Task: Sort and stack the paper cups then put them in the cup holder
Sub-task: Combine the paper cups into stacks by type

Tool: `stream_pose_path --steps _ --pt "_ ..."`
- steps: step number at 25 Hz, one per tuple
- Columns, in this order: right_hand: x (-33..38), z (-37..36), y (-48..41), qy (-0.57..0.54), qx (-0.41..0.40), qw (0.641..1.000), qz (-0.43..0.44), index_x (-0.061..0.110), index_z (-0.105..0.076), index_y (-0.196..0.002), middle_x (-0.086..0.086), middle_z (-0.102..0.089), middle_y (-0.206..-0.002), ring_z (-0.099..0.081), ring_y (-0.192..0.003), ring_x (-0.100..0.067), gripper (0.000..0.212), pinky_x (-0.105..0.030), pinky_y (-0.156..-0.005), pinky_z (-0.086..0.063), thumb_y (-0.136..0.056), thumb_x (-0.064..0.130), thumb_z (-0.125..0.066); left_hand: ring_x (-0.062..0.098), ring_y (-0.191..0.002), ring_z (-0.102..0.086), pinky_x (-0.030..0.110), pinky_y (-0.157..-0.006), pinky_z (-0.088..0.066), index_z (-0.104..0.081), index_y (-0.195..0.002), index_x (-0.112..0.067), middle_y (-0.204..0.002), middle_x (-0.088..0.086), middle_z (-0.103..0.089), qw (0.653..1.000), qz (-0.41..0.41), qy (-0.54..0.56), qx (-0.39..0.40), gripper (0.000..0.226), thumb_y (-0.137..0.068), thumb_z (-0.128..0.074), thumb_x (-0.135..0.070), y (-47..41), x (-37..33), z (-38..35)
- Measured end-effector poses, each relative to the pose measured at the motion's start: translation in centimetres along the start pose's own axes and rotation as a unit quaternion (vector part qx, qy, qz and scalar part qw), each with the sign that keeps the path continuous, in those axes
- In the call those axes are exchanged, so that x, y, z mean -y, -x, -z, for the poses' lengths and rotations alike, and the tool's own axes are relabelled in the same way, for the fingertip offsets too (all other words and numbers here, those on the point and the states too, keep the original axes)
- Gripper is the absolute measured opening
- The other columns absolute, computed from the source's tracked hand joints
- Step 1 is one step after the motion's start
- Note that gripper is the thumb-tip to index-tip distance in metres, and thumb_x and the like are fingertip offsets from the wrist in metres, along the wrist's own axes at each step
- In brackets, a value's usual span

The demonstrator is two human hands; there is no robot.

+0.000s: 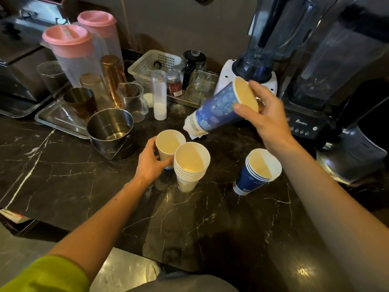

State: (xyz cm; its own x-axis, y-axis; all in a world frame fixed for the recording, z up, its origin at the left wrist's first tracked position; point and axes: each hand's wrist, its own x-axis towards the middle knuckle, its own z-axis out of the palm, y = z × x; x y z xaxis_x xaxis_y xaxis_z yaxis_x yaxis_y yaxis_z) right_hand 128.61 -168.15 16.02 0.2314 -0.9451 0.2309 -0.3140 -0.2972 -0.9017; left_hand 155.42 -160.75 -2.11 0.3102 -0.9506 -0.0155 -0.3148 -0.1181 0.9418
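Note:
My left hand grips a single white paper cup that stands on the dark marble counter. Right beside it, touching, stands a stack of several white cups. A short stack of blue cups stands to the right. My right hand holds a tall blue patterned cup by its rim, tilted with its base down-left above the counter. Something white and crumpled shows at its base. No cup holder is in view.
A steel bucket sits left of the white cups. Behind are a tray with metal and glass tumblers, two pink-lidded pitchers, a white basket and jars. Two blenders stand at the right.

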Motion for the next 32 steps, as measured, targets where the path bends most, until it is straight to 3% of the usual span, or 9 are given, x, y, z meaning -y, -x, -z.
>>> stream_pose_path --steps 4,6,10,15,19,22,28,30,32 --pt "-0.8 5.6 3.8 -0.010 -0.032 0.999 0.004 0.021 -0.042 -0.142 -0.001 -0.048 -0.141 -0.049 -0.128 -0.010 0.084 -0.024 -0.092 -0.049 -0.071 0.049 -0.076 0.010 -0.124 -0.044 0.040 -0.104 -0.042 -0.036 -0.141 -0.027 -0.144 0.001 -0.049 1.000 0.006 0.007 -0.004 0.082 -0.074 -0.082 -0.017 0.2 -0.5 -0.8" --pt "-1.2 7.1 5.5 0.007 -0.045 0.999 0.005 0.023 -0.042 -0.141 0.007 -0.051 -0.137 -0.050 -0.125 -0.004 0.080 -0.019 -0.089 -0.049 -0.071 0.047 -0.075 0.015 -0.129 -0.044 0.044 -0.106 -0.041 -0.032 -0.145 -0.025 -0.147 0.004 -0.046 1.000 0.007 0.006 -0.007 0.087 -0.075 -0.081 -0.014 0.4 -0.6 -0.4" --pt "-1.6 9.0 8.2 0.019 -0.077 0.997 -0.006 0.019 -0.043 -0.144 0.015 -0.050 -0.135 -0.050 -0.122 0.005 0.082 -0.014 -0.086 -0.048 -0.073 0.045 -0.075 0.026 -0.141 -0.037 0.048 -0.112 -0.035 -0.017 -0.153 -0.023 -0.156 0.006 -0.034 1.000 0.031 0.000 -0.006 0.098 -0.077 -0.079 -0.022 1.4 -1.5 -0.1" --pt "-1.6 9.7 9.4 -0.004 -0.113 0.994 0.014 0.023 -0.045 -0.141 0.020 -0.050 -0.133 -0.050 -0.122 0.004 0.077 -0.013 -0.084 -0.048 -0.075 0.050 -0.072 0.012 -0.140 -0.035 0.040 -0.115 -0.033 -0.030 -0.147 -0.034 -0.154 -0.007 -0.034 0.995 -0.056 0.043 -0.074 0.064 -0.092 -0.061 -0.041 4.4 -3.6 0.2" --pt "-2.3 9.5 10.0 -0.005 -0.111 0.994 0.014 0.021 -0.045 -0.142 0.020 -0.051 -0.131 -0.050 -0.122 0.003 0.076 -0.014 -0.084 -0.048 -0.076 0.048 -0.072 -0.014 -0.128 -0.037 0.005 -0.099 -0.035 -0.032 -0.141 -0.042 -0.138 -0.036 -0.034 0.990 -0.135 0.024 -0.012 0.076 -0.077 -0.069 -0.060 6.2 -5.8 -1.0" --pt "-2.6 9.6 10.3 -0.009 -0.123 0.992 0.009 0.024 -0.046 -0.140 0.014 -0.052 -0.132 -0.051 -0.122 0.000 0.073 -0.018 -0.084 -0.050 -0.076 0.048 -0.073 -0.019 -0.125 -0.032 0.011 -0.098 -0.032 -0.032 -0.143 -0.040 -0.137 -0.037 -0.031 0.988 -0.151 -0.022 0.024 0.090 -0.068 -0.076 -0.061 6.5 -6.1 -2.7" --pt "-3.4 10.2 10.6 0.050 -0.135 0.989 -0.013 0.027 -0.045 -0.140 0.010 -0.049 -0.136 -0.048 -0.124 -0.003 0.080 -0.029 -0.093 -0.050 -0.072 0.058 -0.073 -0.021 -0.123 -0.033 0.021 -0.100 -0.034 -0.029 -0.139 -0.051 -0.131 -0.051 -0.029 0.991 -0.132 -0.024 0.020 0.090 -0.064 -0.076 -0.067 6.5 -5.7 -4.0" --pt "-3.9 10.2 10.7 0.081 -0.122 0.989 -0.020 0.033 -0.044 -0.139 0.008 -0.047 -0.136 -0.046 -0.123 -0.002 0.079 -0.027 -0.091 -0.048 -0.071 0.063 -0.072 -0.022 -0.122 -0.032 0.024 -0.103 -0.034 -0.028 -0.143 -0.045 -0.137 -0.043 -0.031 0.993 -0.114 -0.015 0.018 0.098 -0.062 -0.077 -0.068 6.3 -5.5 -4.0" --pt "-4.5 9.9 10.8 0.107 -0.096 0.989 -0.032 0.036 -0.041 -0.140 0.007 -0.045 -0.137 -0.044 -0.121 0.000 0.081 -0.021 -0.086 -0.046 -0.071 0.064 -0.072 -0.018 -0.123 -0.033 0.029 -0.106 -0.034 -0.026 -0.146 -0.041 -0.147 -0.024 -0.034 0.995 -0.098 -0.018 0.018 0.104 -0.060 -0.076 -0.070 6.3 -5.3 -4.0"
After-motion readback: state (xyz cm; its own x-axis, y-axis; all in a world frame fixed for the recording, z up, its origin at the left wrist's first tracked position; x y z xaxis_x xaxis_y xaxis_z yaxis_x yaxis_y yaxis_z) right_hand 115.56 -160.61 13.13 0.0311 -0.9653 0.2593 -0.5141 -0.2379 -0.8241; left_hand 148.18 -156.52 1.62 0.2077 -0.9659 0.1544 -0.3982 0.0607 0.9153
